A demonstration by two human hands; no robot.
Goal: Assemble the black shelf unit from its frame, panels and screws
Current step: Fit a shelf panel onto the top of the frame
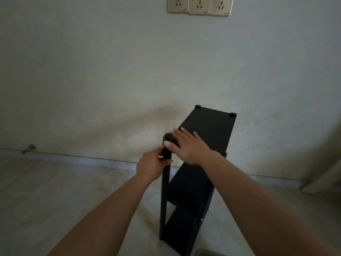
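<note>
1. The black shelf unit [193, 182] stands upright on the pale floor [64, 200], close to the light wall [110, 80] and just in front of the skirting strip [73, 157] at the wall's foot.
2. Its top panel [212, 126] faces up, with round black caps at the two far corners: one at the far left [198, 106], one at the far right [232, 114].
3. Below the top panel, lower shelves [188, 189] show between the black uprights, and a small silver screw head [201, 220] sits on the near right upright.
4. The left hand [153, 166] is curled round the near-left post [168, 146] of the shelf unit just under its capped top, thumb and fingers wrapped on the post.
5. The right hand [186, 146] lies flat on the near part of the top panel, fingers spread and straight, pressing down; its thumb reaches to the near-left post, just above the left hand.
6. Both forearms come in from the lower edge of the view towards the shelf unit.
7. High on the wall above the shelf unit, three gold-coloured sockets [199, 5] sit in a row.
8. Far to the left of the shelf unit, a small metal door stop [28, 149] sticks out at the base of the wall.
9. To the right of the shelf unit, a pale curtain-like edge [324, 172] hangs down to the floor; what it is cannot be told for sure.
</note>
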